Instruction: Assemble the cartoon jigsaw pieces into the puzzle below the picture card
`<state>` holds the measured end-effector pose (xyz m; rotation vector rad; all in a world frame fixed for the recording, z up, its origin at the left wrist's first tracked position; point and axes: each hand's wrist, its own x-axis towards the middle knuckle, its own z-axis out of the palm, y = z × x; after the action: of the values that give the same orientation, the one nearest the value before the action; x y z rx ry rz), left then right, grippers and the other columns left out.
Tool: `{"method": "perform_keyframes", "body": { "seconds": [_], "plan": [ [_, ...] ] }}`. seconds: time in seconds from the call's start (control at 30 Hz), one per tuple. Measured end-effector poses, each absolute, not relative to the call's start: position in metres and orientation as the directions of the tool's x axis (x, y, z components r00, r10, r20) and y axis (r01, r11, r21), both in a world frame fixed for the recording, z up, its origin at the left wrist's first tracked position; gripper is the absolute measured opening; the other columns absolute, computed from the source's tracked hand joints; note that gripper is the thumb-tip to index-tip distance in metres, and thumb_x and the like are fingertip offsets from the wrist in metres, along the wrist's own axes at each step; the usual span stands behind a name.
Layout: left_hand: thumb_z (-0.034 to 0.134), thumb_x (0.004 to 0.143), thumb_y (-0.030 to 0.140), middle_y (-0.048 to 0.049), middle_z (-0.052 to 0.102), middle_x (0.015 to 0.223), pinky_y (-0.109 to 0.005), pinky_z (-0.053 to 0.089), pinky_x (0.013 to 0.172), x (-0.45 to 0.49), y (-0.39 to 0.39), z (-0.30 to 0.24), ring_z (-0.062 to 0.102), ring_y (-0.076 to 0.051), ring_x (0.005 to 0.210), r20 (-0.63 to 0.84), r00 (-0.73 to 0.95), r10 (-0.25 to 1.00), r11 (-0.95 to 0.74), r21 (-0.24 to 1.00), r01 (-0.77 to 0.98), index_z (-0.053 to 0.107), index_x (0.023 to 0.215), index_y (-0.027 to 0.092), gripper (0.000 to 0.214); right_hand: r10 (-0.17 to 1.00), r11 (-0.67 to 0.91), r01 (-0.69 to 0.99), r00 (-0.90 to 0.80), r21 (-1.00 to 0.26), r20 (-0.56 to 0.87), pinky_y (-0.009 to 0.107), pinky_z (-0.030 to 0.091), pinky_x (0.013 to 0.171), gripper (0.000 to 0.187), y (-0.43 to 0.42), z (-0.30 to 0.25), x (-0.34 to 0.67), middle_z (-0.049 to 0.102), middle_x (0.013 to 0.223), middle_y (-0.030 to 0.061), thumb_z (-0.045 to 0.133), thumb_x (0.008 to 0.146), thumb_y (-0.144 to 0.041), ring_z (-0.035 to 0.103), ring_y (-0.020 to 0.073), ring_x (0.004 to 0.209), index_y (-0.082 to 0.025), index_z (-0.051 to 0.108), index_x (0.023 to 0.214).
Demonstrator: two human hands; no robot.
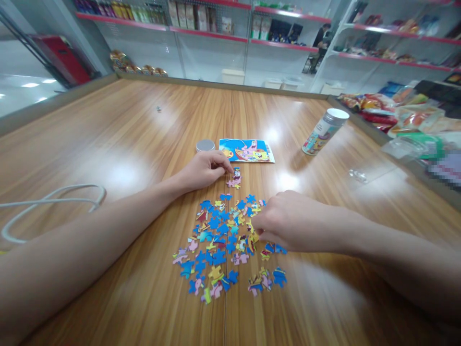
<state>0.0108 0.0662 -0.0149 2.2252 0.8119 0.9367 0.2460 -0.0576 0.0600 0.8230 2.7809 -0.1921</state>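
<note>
Pink, yellow and blue show on a small joined cluster (235, 179) at the fingertips of the left hand (206, 169), whose thumb and fingers bend loosely; whether they grip it cannot be told. Apart from it, the right hand (279, 218) curls down over the right edge of the loose puzzle pieces (218, 257); its fingertips are hidden, so whether it holds one cannot be told. Mostly blue, with yellow, pink and green among them, the pieces spread flat between the hands and toward the person. Just beyond the left hand lie a round grey lid (205, 145) and a picture card (248, 151) of SpongeBob and pink Patrick. Beyond the right hand stands a canister (319, 137), its label print too small to read.
</note>
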Motion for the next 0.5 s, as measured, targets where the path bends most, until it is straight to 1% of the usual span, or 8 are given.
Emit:
{"method": "perform_keyframes", "body": {
  "seconds": [0.1,0.2,0.3,0.37,0.43,0.5],
  "plan": [
    [0.057,0.08,0.013,-0.0047,0.073,0.088,-0.029,0.05,0.08,0.011,0.067,-0.015,0.066,-0.016,0.086,0.413,0.574,0.707,-0.655,0.688,0.312,0.077,0.079,0.017,0.021,0.513,0.842,0.538,-0.823,-0.044,-0.243,0.029,0.013,0.052,0.013,-0.058,0.058,0.245,0.061,0.06,-0.0001,0.067,0.085,-0.015,0.034,0.0098,0.049,-0.018,0.066,0.072],
    [0.056,0.08,0.013,-0.0041,0.073,0.087,-0.029,0.05,0.08,0.01,0.067,-0.016,0.066,-0.016,0.085,0.417,0.58,0.7,-0.666,0.675,0.318,0.077,0.079,0.018,0.022,0.504,0.841,0.534,-0.833,-0.09,-0.227,0.029,0.014,0.053,0.014,-0.059,0.064,0.244,0.061,0.061,0.0,0.066,0.086,-0.015,0.036,0.0094,0.049,-0.018,0.067,0.072],
    [0.055,0.081,0.013,-0.004,0.073,0.088,-0.029,0.051,0.08,0.01,0.067,-0.017,0.066,-0.016,0.086,0.419,0.584,0.695,-0.671,0.67,0.318,0.077,0.079,0.018,0.023,0.494,0.83,0.524,-0.85,-0.189,-0.186,0.028,0.019,0.054,0.016,-0.062,0.068,0.241,0.063,0.064,0.0,0.06,0.092,-0.017,0.043,0.0094,0.052,-0.018,0.068,0.078],
    [0.055,0.081,0.013,-0.0042,0.073,0.089,-0.029,0.051,0.08,0.01,0.067,-0.018,0.066,-0.016,0.086,0.422,0.587,0.691,-0.675,0.667,0.315,0.077,0.08,0.018,0.024,0.466,0.835,0.492,-0.87,-0.247,-0.16,0.027,0.022,0.054,0.014,-0.064,0.067,0.237,0.067,0.069,0.0006,0.059,0.095,-0.021,0.049,0.0102,0.055,-0.018,0.068,0.085],
    [0.054,0.082,0.012,-0.0044,0.073,0.089,-0.029,0.051,0.081,0.01,0.068,-0.019,0.066,-0.016,0.087,0.423,0.59,0.687,-0.679,0.664,0.314,0.077,0.08,0.018,0.024,0.43,0.844,0.457,-0.889,-0.282,-0.154,0.027,0.026,0.055,0.014,-0.067,0.063,0.234,0.07,0.075,0.002,0.059,0.098,-0.027,0.056,0.012,0.061,-0.018,0.069,0.093],
    [0.054,0.083,0.012,-0.0045,0.073,0.089,-0.03,0.051,0.082,0.01,0.068,-0.019,0.066,-0.016,0.087,0.419,0.595,0.685,-0.68,0.66,0.319,0.078,0.081,0.019,0.025,0.409,0.842,0.443,-0.896,-0.309,-0.17,0.027,0.03,0.057,0.016,-0.069,0.059,0.23,0.072,0.078,0.003,0.059,0.1,-0.03,0.061,0.0136,0.066,-0.018,0.07,0.097]
  ]
}}
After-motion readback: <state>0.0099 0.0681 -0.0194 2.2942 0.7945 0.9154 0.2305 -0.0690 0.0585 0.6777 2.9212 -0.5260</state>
